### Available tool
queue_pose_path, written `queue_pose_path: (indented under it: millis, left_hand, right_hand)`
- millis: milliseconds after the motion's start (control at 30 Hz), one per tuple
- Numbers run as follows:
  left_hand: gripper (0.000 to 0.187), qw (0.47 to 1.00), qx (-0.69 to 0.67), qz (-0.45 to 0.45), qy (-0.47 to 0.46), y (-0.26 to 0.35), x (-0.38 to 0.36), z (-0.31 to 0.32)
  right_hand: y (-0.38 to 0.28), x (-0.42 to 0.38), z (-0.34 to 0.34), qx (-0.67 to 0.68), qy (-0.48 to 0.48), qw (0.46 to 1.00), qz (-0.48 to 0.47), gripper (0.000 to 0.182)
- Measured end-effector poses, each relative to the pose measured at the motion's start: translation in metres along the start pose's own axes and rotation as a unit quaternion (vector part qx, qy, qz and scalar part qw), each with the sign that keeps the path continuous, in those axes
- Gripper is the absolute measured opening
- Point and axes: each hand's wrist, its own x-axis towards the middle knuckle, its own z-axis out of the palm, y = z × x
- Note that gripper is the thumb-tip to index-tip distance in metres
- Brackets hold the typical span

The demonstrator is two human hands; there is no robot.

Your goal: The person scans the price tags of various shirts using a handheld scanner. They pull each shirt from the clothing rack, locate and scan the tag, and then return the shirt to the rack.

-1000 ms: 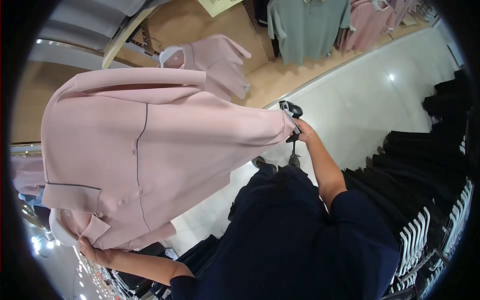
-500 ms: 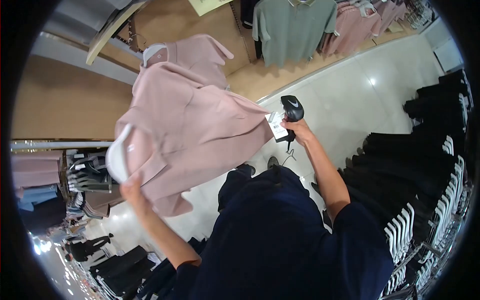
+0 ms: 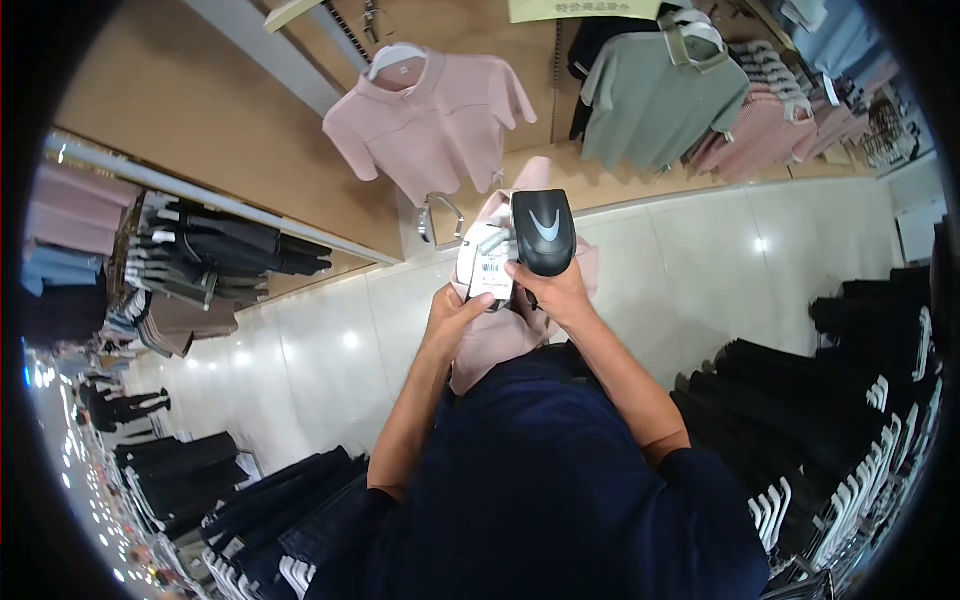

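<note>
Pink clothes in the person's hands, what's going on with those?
A person in dark navy clothes is holding a white barcode tag. The left hand pinches its lower end; the right hand holds a black, rounded handheld device, probably a scanner, with its thumb by the tag. The pale pink cloth garment is bunched around the hands. Another pale pink, short-sleeved shirt hangs nearby on a white hanger.

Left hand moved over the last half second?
Yes, rightward in the view: the left hand was left of the white hanger in the wall-hung pink shirt, now right of it.
</note>
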Motion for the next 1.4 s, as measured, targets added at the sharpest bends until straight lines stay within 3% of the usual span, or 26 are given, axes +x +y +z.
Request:
queue_pose_path:
  millis: [100,200,367,433,633,1100,1400]
  left_hand:
    - [0.040,1.000,0.000,-0.009,0.010,0.005,-0.006,-0.010]
    - [0.037,0.999,-0.030,-0.009,0.019,0.006,-0.011,-0.018]
    - [0.032,0.995,-0.072,0.040,0.059,0.019,0.000,-0.049]
    - [0.031,0.991,-0.091,0.066,0.071,0.023,0.009,-0.064]
    - [0.031,0.983,-0.128,0.108,0.069,0.045,0.024,-0.098]
    - [0.034,0.974,-0.148,0.128,0.110,0.060,0.026,-0.185]
    - [0.029,0.974,-0.116,0.134,0.138,0.064,0.034,-0.209]
  right_hand:
    - [-0.002,0.000,0.014,-0.065,-0.018,0.998,-0.005,0.038]
    - [-0.012,-0.004,0.021,-0.143,-0.018,0.988,0.060,0.040]
    - [-0.020,-0.022,0.044,-0.115,-0.039,0.991,0.047,0.035]
    - [-0.042,-0.039,0.062,-0.072,-0.090,0.984,0.138,0.030]
    - [-0.046,-0.052,0.129,0.008,-0.180,0.974,0.134,0.019]
    - [-0.013,-0.042,0.220,-0.002,-0.158,0.977,0.146,0.019]
    - [-0.005,-0.025,0.231,-0.002,-0.147,0.983,0.110,0.025]
